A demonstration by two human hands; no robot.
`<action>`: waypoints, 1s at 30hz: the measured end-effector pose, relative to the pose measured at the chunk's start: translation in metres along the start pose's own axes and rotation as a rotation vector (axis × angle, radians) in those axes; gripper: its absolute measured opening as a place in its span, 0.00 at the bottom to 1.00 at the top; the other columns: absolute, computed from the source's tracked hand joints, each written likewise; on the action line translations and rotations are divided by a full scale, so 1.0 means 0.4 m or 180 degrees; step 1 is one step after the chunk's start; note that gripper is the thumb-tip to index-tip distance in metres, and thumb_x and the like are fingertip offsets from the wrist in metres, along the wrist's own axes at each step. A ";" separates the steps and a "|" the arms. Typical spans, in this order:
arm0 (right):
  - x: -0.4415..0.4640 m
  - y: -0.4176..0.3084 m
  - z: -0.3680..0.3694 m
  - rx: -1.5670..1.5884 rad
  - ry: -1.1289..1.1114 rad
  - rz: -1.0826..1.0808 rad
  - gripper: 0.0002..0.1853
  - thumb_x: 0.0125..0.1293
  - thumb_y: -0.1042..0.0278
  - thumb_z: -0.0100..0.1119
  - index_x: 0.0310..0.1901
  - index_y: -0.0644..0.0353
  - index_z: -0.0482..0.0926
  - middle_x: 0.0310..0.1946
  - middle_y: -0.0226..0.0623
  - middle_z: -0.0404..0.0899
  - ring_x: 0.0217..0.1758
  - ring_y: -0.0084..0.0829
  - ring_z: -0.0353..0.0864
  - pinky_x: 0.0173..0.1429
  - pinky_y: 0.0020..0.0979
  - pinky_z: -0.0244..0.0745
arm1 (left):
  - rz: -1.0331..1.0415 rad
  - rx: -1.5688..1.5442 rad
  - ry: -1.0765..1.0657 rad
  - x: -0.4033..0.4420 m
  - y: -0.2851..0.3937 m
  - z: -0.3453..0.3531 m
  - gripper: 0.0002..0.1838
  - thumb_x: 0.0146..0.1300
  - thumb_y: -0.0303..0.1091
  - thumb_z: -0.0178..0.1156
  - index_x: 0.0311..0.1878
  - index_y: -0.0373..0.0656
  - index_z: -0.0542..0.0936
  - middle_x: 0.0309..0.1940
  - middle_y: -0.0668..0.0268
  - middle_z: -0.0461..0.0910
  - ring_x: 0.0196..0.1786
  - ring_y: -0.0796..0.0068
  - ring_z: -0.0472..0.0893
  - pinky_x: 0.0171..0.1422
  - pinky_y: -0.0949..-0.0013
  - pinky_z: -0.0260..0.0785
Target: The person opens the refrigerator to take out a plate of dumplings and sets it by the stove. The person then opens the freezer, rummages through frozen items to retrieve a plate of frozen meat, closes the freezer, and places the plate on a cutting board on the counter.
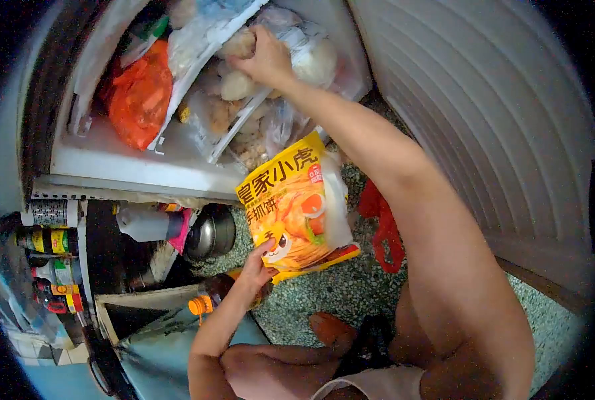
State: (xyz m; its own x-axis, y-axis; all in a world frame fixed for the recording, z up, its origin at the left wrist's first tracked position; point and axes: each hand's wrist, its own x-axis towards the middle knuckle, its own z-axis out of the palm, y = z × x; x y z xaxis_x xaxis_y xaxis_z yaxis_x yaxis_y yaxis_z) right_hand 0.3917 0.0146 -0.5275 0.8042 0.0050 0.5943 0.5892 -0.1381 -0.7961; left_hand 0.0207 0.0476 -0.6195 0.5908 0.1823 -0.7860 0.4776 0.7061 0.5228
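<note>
My left hand grips the lower left corner of a yellow printed bag of hand-grab pancakes, thumb on its front. The bag is tilted, held in front of the freezer's lower edge. Up inside the freezer, my right hand has its fingers curled at a pale, rounded lump of food, apparently in clear plastic. More pale lumps in clear bags lie just below that hand. Part of the grip is hidden behind the fingers.
An orange-red plastic bag sits left of a white divider in the freezer. The open ridged door stands on the right. A red bag lies on the speckled floor. Below left are a metal pot, jars and an orange-capped bottle.
</note>
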 end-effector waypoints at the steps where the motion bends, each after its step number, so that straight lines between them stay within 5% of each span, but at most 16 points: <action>1: 0.012 0.012 -0.013 -0.0008 0.0019 0.0010 0.35 0.38 0.46 0.67 0.47 0.60 0.71 0.37 0.45 0.77 0.40 0.42 0.77 0.44 0.35 0.71 | -0.0008 0.0046 -0.0011 -0.002 0.004 0.004 0.22 0.54 0.39 0.58 0.51 0.40 0.70 0.46 0.60 0.75 0.46 0.64 0.77 0.49 0.61 0.71; 4: 0.087 0.082 -0.051 0.0095 -0.0878 -0.0591 0.40 0.35 0.40 0.68 0.49 0.55 0.71 0.35 0.38 0.76 0.38 0.34 0.76 0.44 0.30 0.70 | -0.0007 0.0219 0.0013 -0.001 0.006 0.003 0.23 0.52 0.40 0.59 0.51 0.43 0.71 0.47 0.62 0.75 0.50 0.62 0.74 0.55 0.56 0.66; 9: 0.123 0.132 -0.009 0.0637 -0.1274 -0.0254 0.45 0.29 0.39 0.69 0.49 0.61 0.70 0.41 0.42 0.76 0.44 0.37 0.75 0.49 0.32 0.70 | -0.0088 0.0107 0.0109 0.029 -0.007 -0.048 0.23 0.53 0.39 0.59 0.52 0.43 0.70 0.47 0.62 0.75 0.50 0.62 0.74 0.55 0.56 0.66; 11: 0.108 0.132 -0.003 0.0601 -0.1061 -0.0230 0.41 0.35 0.43 0.69 0.48 0.63 0.68 0.36 0.39 0.75 0.39 0.31 0.74 0.45 0.28 0.69 | -0.0128 0.0092 0.0184 0.029 -0.005 -0.042 0.23 0.53 0.39 0.58 0.52 0.43 0.70 0.48 0.62 0.75 0.50 0.61 0.74 0.55 0.56 0.66; 15: 0.059 0.066 -0.024 0.0458 -0.1005 0.0116 0.40 0.36 0.45 0.68 0.48 0.65 0.67 0.39 0.42 0.75 0.42 0.35 0.75 0.48 0.30 0.68 | -0.0071 0.0045 0.0266 0.030 -0.015 -0.034 0.22 0.53 0.39 0.58 0.52 0.43 0.70 0.47 0.62 0.75 0.48 0.63 0.75 0.52 0.59 0.68; 19: 0.036 -0.007 -0.010 -0.0102 -0.0489 0.0412 0.40 0.35 0.49 0.68 0.49 0.65 0.66 0.46 0.45 0.72 0.52 0.42 0.69 0.57 0.44 0.59 | -0.0120 -0.0116 -0.0097 0.028 -0.005 -0.036 0.21 0.54 0.38 0.59 0.51 0.42 0.71 0.46 0.62 0.76 0.47 0.66 0.76 0.50 0.62 0.70; 24: 0.054 0.012 0.033 -0.0399 -0.0188 -0.0130 0.39 0.36 0.48 0.68 0.49 0.64 0.67 0.46 0.43 0.73 0.51 0.42 0.71 0.56 0.43 0.62 | -0.0111 0.0177 0.0090 0.026 0.002 -0.042 0.24 0.51 0.39 0.60 0.51 0.44 0.70 0.46 0.62 0.75 0.49 0.61 0.75 0.53 0.56 0.67; 26: 0.070 0.046 -0.011 -0.0432 -0.0898 -0.0259 0.39 0.35 0.42 0.67 0.47 0.61 0.69 0.42 0.43 0.75 0.47 0.39 0.74 0.52 0.38 0.67 | -0.0105 0.0211 0.0051 0.024 0.002 -0.053 0.24 0.50 0.40 0.60 0.51 0.44 0.70 0.46 0.62 0.75 0.48 0.61 0.75 0.53 0.56 0.67; 29: 0.089 0.124 -0.081 -0.0058 -0.0967 -0.0311 0.38 0.35 0.37 0.65 0.46 0.57 0.72 0.38 0.41 0.78 0.43 0.38 0.77 0.47 0.35 0.71 | 0.0030 0.0214 -0.0114 0.016 -0.004 -0.026 0.23 0.51 0.41 0.59 0.51 0.43 0.71 0.45 0.62 0.76 0.47 0.65 0.76 0.50 0.60 0.70; 30: 0.090 0.135 -0.142 0.0352 -0.1486 0.0201 0.44 0.39 0.50 0.64 0.60 0.58 0.60 0.42 0.47 0.72 0.47 0.47 0.71 0.52 0.41 0.65 | 0.0236 0.0153 -0.0102 0.019 -0.013 -0.015 0.23 0.51 0.40 0.59 0.51 0.43 0.71 0.45 0.61 0.76 0.47 0.64 0.76 0.50 0.59 0.70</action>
State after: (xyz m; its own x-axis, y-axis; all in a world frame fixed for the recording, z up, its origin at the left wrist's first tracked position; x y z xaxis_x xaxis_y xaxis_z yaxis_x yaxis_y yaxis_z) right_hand 0.4481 -0.0489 -0.5425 0.7729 0.4474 0.4500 0.5225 -0.0463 -0.8514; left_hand 0.0188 0.0495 -0.6300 0.6458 0.2103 -0.7340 0.4620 0.6577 0.5949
